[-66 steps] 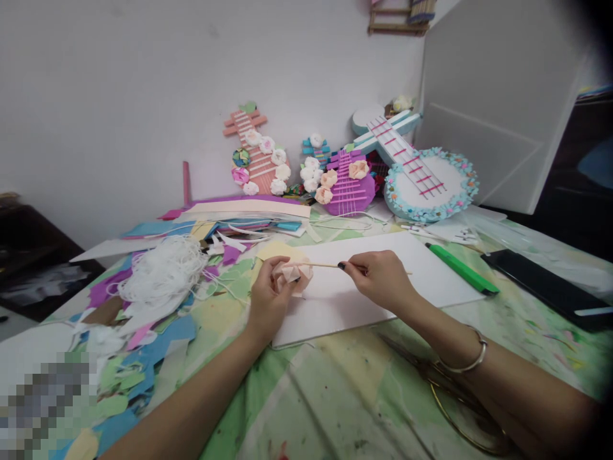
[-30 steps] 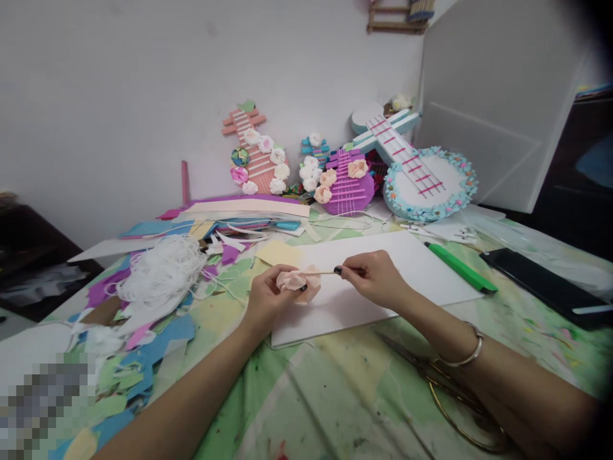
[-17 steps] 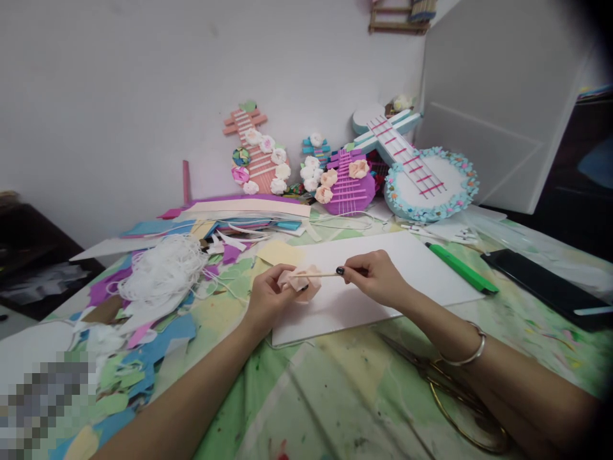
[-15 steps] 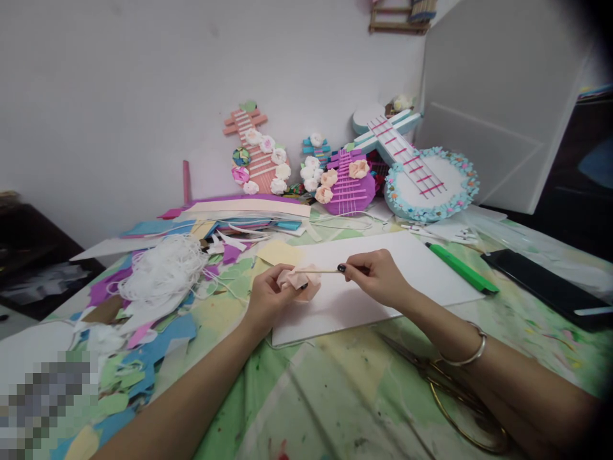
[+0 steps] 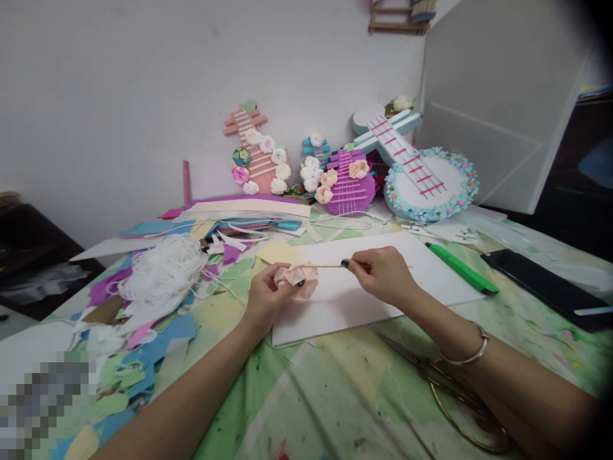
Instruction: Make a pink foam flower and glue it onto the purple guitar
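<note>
My left hand is closed on a crumpled, pale peach paper flower, the thumb pressing its near side. In my right hand I pinch a thin wooden stick. The stick lies almost level, its left end at the flower's upper edge and its other end showing past my right knuckles. Whether the tip goes into the paper folds I cannot tell. Both hands are above a white board lying on the green patterned table cover.
Gold-handled scissors lie under my right forearm. To the right are a green cutter and a black phone-like slab. White string and paper scraps cover the left. Decorated paper instruments lean at the back.
The stick has slid or turned slightly, and its far end now shows beyond my right hand. My right hand shifted a little to the right; the flower tilted slightly in my left.
</note>
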A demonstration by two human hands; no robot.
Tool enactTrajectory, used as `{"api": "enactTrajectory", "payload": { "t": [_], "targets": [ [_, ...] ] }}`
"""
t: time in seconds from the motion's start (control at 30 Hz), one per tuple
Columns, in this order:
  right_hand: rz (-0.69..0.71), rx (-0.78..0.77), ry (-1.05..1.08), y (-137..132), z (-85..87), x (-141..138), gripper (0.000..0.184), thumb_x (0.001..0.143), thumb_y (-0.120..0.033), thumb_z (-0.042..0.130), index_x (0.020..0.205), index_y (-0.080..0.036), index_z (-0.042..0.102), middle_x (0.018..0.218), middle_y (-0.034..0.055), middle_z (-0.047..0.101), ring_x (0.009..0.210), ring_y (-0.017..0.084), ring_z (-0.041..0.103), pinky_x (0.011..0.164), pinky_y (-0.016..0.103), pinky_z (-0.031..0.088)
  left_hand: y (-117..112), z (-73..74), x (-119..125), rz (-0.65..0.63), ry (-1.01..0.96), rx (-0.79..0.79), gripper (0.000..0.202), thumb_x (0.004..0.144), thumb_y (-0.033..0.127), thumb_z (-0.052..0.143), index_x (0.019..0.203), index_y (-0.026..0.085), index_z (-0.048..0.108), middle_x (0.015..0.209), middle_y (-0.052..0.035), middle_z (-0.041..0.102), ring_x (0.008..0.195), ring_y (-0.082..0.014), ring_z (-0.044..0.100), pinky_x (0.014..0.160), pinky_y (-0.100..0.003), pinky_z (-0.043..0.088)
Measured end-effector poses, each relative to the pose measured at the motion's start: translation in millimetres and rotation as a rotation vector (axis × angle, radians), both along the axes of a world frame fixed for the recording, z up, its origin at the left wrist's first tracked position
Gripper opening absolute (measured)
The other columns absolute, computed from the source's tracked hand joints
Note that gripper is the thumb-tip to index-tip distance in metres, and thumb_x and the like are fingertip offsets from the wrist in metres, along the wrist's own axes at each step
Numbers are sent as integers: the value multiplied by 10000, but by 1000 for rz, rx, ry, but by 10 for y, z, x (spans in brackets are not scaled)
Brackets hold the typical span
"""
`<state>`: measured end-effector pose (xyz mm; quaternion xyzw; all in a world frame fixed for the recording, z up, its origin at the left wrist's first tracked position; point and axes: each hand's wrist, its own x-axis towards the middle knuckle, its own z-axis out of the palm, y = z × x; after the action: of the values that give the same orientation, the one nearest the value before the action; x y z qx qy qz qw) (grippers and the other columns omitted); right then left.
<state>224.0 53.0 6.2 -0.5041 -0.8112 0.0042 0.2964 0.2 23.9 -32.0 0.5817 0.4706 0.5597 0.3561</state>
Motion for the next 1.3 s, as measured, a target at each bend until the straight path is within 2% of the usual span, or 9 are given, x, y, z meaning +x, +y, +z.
{"api": "enactTrajectory", "payload": {
  "t": [0.47,0.63,0.77,0.83,0.9,1.0,1.07,1.17,1.3],
  "targets": [
    [126,-69,85,-10,-29,-25,376,831,-339,459,509,-158,531,449,-30,391,464,82,329,505,242,211,-8,19,38,-28,21,-89,145,642,235,666,746,145,621,574,41,529,496,-83,438,460,-188,323],
    [139,-59,189,-9,-24,-13,371,846,-345,458,561,-152,597,438,-37,389,455,81,322,496,243,214,2,27,37,-25,-67,-80,363,622,215,675,975,163,605,809,-5,644,648,-128,560,553,-203,415],
    [148,-74,198,0,-27,-29,394,833,-435,494,561,-156,555,472,-37,421,472,79,345,504,232,234,15,31,36,-56,-62,-57,308,660,219,664,961,162,627,895,-26,660,750,-149,595,639,-213,442],
    [159,-97,165,-17,-39,-63,341,790,-465,556,636,-162,573,524,-31,478,501,87,397,520,227,257,16,27,41,-75,-69,-59,275,679,232,660,942,157,632,891,-30,665,761,-156,601,662,-222,450],
    [181,-100,148,-57,-61,-114,303,750,-465,607,796,-166,607,633,-11,555,567,107,464,552,228,294,8,20,55,-96,-81,-76,261,691,241,650,936,153,632,877,-34,671,753,-164,607,661,-234,457],
    [220,-85,162,-140,-108,-202,417,723,-464,635,1009,-165,583,830,34,611,702,144,530,621,245,350,-24,9,93,-93,-36,-69,223,696,240,638,901,151,643,836,-24,667,722,-157,601,640,-231,456],
    [237,-103,182,-183,-144,-249,422,728,-438,632,1049,-171,572,882,42,621,742,155,547,641,252,369,-55,8,125,-117,4,-66,214,708,260,632,892,152,646,807,-14,658,689,-145,590,617,-225,451],
    [273,-160,232,-195,-197,-280,278,741,-310,614,994,-194,596,864,17,642,719,139,554,614,235,373,-94,17,166,-161,64,-71,218,736,294,613,891,144,648,768,-10,654,657,-136,580,601,-223,443],
    [311,-223,347,-154,-244,-267,169,735,-183,580,897,-192,627,796,-8,654,665,111,558,590,213,384,-106,17,179,-87,199,-19,206,765,310,585,828,135,673,720,-11,651,645,-129,558,592,-215,418]
  ]
}}
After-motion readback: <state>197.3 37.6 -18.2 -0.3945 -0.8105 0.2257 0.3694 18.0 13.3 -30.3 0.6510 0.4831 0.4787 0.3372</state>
